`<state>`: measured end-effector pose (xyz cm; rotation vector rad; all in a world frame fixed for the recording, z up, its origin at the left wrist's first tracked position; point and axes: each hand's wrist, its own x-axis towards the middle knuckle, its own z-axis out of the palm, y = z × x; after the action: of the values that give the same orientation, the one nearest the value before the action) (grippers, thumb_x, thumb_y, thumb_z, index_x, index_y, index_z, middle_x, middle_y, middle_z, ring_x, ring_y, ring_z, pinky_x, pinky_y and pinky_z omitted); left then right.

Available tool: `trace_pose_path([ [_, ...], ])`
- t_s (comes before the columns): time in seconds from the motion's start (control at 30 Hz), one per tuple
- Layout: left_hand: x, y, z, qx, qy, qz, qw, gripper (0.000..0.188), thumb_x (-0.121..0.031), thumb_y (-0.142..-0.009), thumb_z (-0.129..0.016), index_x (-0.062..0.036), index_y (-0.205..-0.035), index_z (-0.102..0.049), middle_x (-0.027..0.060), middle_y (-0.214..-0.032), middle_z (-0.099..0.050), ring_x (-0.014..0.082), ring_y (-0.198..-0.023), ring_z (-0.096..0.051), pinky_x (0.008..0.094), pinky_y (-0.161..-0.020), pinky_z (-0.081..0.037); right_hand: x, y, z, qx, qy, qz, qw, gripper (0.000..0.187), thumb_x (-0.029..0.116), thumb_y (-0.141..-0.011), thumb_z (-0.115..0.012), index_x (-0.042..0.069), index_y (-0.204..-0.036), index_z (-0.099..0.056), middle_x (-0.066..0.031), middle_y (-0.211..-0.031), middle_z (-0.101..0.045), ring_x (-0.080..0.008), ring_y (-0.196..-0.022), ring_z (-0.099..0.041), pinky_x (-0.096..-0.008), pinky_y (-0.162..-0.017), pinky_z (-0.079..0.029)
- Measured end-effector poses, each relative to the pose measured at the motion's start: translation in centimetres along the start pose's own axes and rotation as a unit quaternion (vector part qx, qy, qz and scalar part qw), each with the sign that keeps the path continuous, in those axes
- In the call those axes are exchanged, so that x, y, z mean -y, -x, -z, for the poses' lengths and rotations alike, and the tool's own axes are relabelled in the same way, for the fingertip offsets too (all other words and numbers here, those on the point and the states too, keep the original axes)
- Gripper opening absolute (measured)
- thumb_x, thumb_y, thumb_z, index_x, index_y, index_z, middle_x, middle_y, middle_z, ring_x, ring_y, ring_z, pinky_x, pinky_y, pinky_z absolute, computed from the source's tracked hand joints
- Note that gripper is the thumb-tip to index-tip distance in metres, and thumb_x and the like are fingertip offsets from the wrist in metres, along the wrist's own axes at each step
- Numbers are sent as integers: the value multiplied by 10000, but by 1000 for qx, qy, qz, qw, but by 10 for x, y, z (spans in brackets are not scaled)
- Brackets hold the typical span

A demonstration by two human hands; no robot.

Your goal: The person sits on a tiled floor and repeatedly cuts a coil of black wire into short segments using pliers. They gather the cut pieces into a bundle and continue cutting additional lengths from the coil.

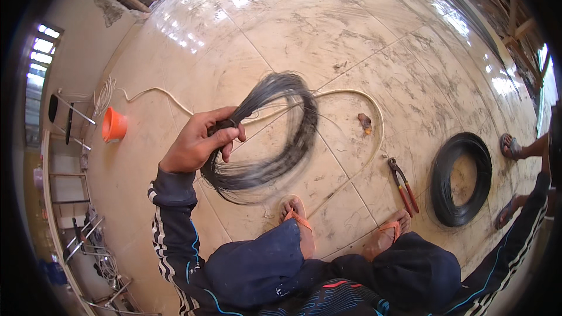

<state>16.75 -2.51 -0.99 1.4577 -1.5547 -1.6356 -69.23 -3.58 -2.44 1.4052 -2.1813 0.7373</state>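
My left hand [202, 139] is closed around one side of a loose coil of thin black wire [301, 134], with the fingers and thumb pinching the bundle. The coil hangs above the tiled floor in front of me, its lower part blurred by motion, with some stray strands sticking out. My right arm [515, 240] reaches out to the far right, where the sleeve runs to the picture's dark rim; the hand itself cannot be made out there. Pincers with red handles [403, 186] lie on the floor, right of the held coil.
A larger black wire coil [437, 190] lies at right, near another person's sandalled foot [511, 147]. A pale cable [374, 105] curves across the floor behind the held coil. A small brown object [365, 122] lies inside its bend. An orange bucket [113, 125] and a metal-framed rack [70, 193] stand left.
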Motion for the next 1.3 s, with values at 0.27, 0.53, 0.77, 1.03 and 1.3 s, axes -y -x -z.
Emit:
trace_pose_path([
  [0.27,27,-21,3,-57,88,31,994,417,-64,-823,-625,64,-1209,-533,58,-883,-597,119,-694,-592,253,-641,-502,147,-12,-2,63,-181,97,977,318,271,-970,-567,-7,-1100,-650,-134,-988,-687,-237,-898,-613,-364,-840,-471],
  [0.53,77,-52,-27,-21,164,-4,986,522,-61,-799,-636,65,-1281,-484,61,-936,-579,195,-891,-648,305,-838,-534,282,19,58,24,-320,137,937,276,276,-970,-595,45,-1108,-655,18,-729,-577,-31,-650,-500,-216,-566,-388],
  [0.77,104,-33,-6,35,343,-5,939,399,-301,-953,-547,35,-1168,-530,128,-979,-624,297,-1014,-641,479,-998,-465,281,120,24,49,-234,32,970,214,240,-985,-548,54,-940,-644,13,-600,-469,-55,-463,-375,-252,-425,-301],
  [1.03,98,-42,-10,-26,316,61,946,492,-489,-1011,-401,-19,-1074,-533,7,-671,-471,226,-738,-646,508,-953,-488,203,326,-18,317,-203,-208,903,206,149,-942,-579,-29,-1045,-599,-93,-621,-566,-250,-583,-602,-374,-587,-483],
  [1.3,105,-32,-22,-6,328,86,941,501,-458,-1017,-425,0,-1197,-522,-52,-676,-407,104,-618,-483,394,-948,-459,192,344,-29,384,-20,69,921,273,132,-859,-663,5,-1097,-620,-205,-1073,-593,-397,-1034,-570,-435,-853,-466],
])
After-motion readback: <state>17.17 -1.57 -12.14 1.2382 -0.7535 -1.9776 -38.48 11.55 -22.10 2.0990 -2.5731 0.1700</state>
